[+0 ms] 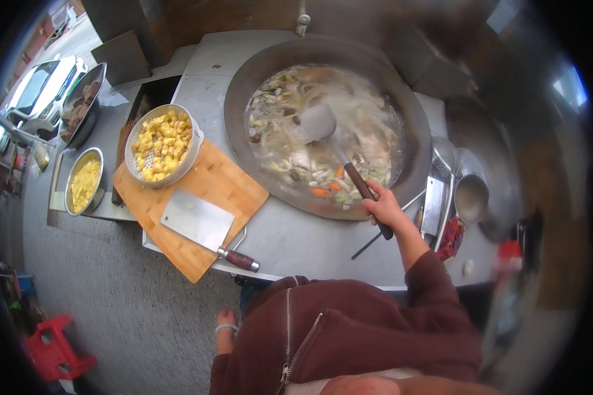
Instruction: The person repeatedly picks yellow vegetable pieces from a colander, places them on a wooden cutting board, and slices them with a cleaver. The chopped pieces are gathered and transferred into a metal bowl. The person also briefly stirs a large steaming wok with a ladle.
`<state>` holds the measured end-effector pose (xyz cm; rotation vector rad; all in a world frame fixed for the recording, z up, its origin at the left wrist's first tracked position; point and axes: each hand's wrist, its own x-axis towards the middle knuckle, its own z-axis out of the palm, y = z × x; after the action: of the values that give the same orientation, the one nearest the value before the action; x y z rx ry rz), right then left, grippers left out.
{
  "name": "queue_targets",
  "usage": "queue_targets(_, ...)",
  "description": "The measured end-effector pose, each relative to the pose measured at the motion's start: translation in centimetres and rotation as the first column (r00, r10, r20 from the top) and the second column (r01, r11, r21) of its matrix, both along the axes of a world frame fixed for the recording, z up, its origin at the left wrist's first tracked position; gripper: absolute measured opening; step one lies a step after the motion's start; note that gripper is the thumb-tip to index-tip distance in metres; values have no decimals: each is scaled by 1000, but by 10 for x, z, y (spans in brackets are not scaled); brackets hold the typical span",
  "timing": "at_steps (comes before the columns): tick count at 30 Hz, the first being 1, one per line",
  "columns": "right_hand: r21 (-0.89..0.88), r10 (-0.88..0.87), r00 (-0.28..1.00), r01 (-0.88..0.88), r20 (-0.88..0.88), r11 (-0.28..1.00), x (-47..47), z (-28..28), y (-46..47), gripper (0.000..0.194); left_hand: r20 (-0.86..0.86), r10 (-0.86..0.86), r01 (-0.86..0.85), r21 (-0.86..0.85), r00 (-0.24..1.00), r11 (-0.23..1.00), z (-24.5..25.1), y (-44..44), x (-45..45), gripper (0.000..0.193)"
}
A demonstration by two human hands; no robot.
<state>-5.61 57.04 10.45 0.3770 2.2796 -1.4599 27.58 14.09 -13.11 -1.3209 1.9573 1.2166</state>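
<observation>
My right hand point(388, 206) grips the dark wooden handle of a wok turner point(318, 122). Its broad metal blade is over the middle of a large wok point(237, 118). Inside the wok, a steaming pale broth point(276, 158) holds green vegetable pieces, orange slices that look like carrot and pale chunks. My left hand point(226, 318) hangs low at my side, apart from the counter, its fingers mostly hidden. Left of the wok, a cleaver point(197, 219) lies flat on a wooden cutting board point(234, 190). A white perforated basket point(196, 148) of yellow chunks stands on the board's far end.
At left are a metal bowl point(100, 190) of chopped yellow pieces and a dark basin point(91, 116) of brown chunks. A second cleaver point(434, 202) and a ladle point(471, 199) lie right of the wok. Behind it is a tap point(303, 22). A red stool point(54, 348) stands below.
</observation>
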Motion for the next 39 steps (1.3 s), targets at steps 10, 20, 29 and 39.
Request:
queue_targets(10, 923, 57, 995, 51, -79, 381, -4, 7, 126, 40, -72, -331, 332, 1, 941, 943, -88, -38, 22, 32)
queue_targets(20, 495, -124, 990, 78, 60, 865, 16, -5, 86, 30, -6, -135, 134, -47, 991, 990, -108, -25, 22, 32)
queue_targets(29, 587, 191, 973, -231, 130, 776, 42, 12, 30, 37, -51, -386, 384, -51, 921, 922, -76, -34, 13, 31)
queue_targets(39, 725, 152, 963, 61, -224, 686, -36, 18, 60, 47, -106, -152, 151, -20, 983, 988, -44, -28, 24, 30)
